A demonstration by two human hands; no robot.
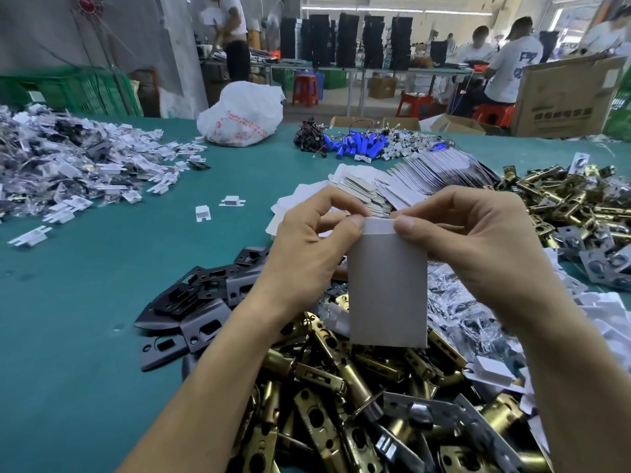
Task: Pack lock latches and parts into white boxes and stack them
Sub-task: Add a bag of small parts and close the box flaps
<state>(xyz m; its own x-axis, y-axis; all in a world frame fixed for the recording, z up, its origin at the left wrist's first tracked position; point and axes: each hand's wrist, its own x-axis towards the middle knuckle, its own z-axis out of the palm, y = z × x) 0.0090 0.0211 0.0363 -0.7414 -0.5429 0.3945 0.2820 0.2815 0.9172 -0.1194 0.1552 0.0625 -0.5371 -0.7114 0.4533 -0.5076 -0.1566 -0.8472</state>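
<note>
Both hands (314,244) (478,240) pinch white box (387,288) top, above latches (341,387).

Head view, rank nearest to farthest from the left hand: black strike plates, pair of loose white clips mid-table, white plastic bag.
1. black strike plates: just left of the left hand, by its wrist.
2. pair of loose white clips: farther left on the green table.
3. white plastic bag: far back across the table.

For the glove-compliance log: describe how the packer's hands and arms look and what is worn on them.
The left hand and right hand are bare: no gloves, no rings showing. The thumbnails are short and unpainted. The left forearm and right forearm are bare too, with no sleeve, watch or bracelet in view down to the frame edge.
</note>
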